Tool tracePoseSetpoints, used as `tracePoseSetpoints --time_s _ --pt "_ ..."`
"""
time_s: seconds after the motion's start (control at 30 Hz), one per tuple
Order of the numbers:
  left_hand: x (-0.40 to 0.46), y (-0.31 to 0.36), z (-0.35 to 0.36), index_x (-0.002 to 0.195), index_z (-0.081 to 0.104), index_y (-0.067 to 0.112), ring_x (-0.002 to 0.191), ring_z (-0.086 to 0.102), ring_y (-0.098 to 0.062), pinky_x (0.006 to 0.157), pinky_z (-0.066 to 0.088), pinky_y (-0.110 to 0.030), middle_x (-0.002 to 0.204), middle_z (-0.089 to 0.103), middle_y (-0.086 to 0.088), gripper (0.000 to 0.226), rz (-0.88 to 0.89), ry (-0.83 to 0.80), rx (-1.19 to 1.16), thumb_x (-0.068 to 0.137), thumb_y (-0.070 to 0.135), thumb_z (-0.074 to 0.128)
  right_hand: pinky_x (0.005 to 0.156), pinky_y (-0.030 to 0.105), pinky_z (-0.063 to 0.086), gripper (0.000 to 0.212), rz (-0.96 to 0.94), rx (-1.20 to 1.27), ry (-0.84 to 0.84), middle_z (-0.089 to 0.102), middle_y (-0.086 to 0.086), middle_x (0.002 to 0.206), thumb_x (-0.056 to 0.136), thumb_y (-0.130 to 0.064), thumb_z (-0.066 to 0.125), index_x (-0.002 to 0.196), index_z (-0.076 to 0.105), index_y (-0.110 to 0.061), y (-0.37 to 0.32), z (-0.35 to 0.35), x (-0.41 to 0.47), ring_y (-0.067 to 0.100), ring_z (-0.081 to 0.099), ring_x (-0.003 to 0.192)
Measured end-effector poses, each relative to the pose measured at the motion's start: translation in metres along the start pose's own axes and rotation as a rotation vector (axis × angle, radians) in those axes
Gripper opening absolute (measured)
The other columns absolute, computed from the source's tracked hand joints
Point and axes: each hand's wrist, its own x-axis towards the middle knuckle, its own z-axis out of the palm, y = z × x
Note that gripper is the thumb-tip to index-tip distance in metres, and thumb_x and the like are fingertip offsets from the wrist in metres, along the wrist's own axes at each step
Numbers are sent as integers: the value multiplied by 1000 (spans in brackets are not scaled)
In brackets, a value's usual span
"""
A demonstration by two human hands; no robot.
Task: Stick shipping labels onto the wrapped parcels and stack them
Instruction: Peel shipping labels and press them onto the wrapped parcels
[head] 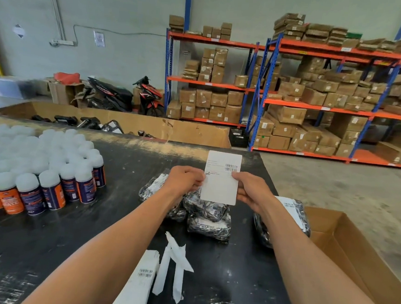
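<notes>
Pinching a shipping label point(221, 177) upright between both hands, left hand point(185, 179) on its left edge, right hand point(251, 192) on its right (barcode facing you), you hold it above the wrapped parcels point(207, 216) on the black desk point(68, 237).
</notes>
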Motion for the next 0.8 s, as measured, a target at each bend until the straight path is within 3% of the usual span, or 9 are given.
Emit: tracePoseSetpoints --time_s 0.1,0.23,0.33,0.4,0.53,0.63,0.8 --pt "11 -4 6 97 71 5 79 67 -21 69 58 -28 94 73 -14 11 -36 34 -67 86 6 73 74 34 59 23 11 27 -55 80 7 104 102 -21 58 121 66 -11 3 -4 6 21 77 96" --pt "27 -15 6 110 69 4 85 69 -22 76 58 -34 99 75 -10 29 -118 -41 -1 86 17 76 81 36 60 22 32 27 -78 79 7 107 103 -23 57 120 66 -13 8 -3 16 22 75 100" --pt "42 -18 7 102 72 -1 72 71 -21 59 58 -25 90 77 -12 16 -111 -21 -26 87 4 73 83 35 60 19 39 34 -95 78 7 109 102 -19 58 120 65 -14 11 -2 27 22 75 101" --pt "54 -19 4 99 72 -1 70 70 -19 54 56 -23 89 76 -13 13 -102 1 25 86 1 72 75 31 61 20 38 45 -95 78 9 109 99 -8 62 118 65 -13 18 0 36 21 77 95" --pt "82 -31 -5 89 73 3 81 70 -23 70 59 -34 90 76 -10 3 -78 -21 201 86 2 72 65 26 61 29 36 -118 7 78 10 103 92 -1 70 120 68 -9 40 7 54 20 76 77" --pt "97 -43 -8 81 74 9 88 71 -27 83 59 -41 89 76 -8 6 -68 -42 310 85 4 74 54 23 53 30 44 -206 104 74 13 91 88 2 73 118 69 -4 56 16 65 16 61 64" --pt "117 -61 -8 82 76 10 89 71 -24 85 59 -39 90 76 -6 4 -67 -66 407 84 7 76 56 30 50 31 83 -267 243 76 16 91 83 -2 79 111 67 -9 76 27 78 18 60 60"
